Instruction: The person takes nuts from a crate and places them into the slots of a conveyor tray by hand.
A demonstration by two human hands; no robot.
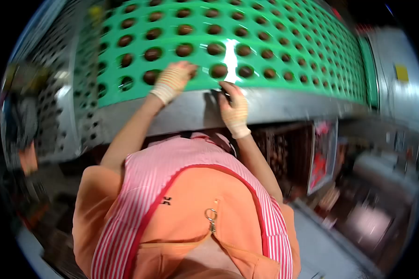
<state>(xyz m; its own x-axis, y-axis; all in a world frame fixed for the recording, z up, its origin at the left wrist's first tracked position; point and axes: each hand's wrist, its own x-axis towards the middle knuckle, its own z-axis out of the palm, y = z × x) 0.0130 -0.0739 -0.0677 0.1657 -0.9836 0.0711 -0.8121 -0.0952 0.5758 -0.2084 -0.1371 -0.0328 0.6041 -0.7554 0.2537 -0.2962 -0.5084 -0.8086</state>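
Observation:
A green sheet [205, 83] has rows of round cups, most holding a round brown piece [218, 70]. My left hand [174, 80], in a striped fingerless glove, bends over a cup in the near row. Its fingers are curled together at that cup, and whatever they grip is hidden. My right hand [233, 107], gloved alike, is over the metal edge [186, 109] just in front of the sheet. Its thumb and forefinger are curved with a dark gap between them, and I make out no object there. One near-row cup [125, 83] at the left looks partly dark inside.
A perforated metal panel [65, 93] runs along the left side. Below the edge at the right are racks with brown contents [277, 149] and a pale-framed crate [333, 156] with red inside. A metal housing [398, 60] with a yellow patch borders the sheet's right end.

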